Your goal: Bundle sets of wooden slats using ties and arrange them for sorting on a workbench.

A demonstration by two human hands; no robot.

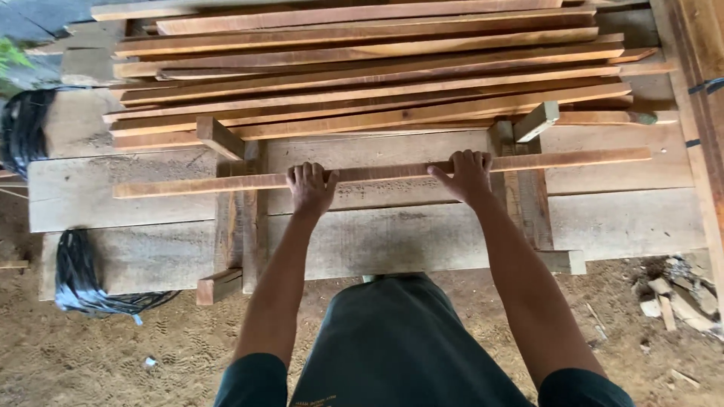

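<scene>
While the long wooden slat (381, 172) lies across the plank counter (626, 222), the left hand (310, 188) and right hand (467, 175) both grip it, just before the stacked slats (362, 68).

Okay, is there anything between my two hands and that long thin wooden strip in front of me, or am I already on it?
Nothing stands between them. The left hand and the right hand both rest directly on the long wooden strip, fingers curled over its far edge. The strip lies across the grey plank bench, apart from the stack of strips behind it.
</scene>
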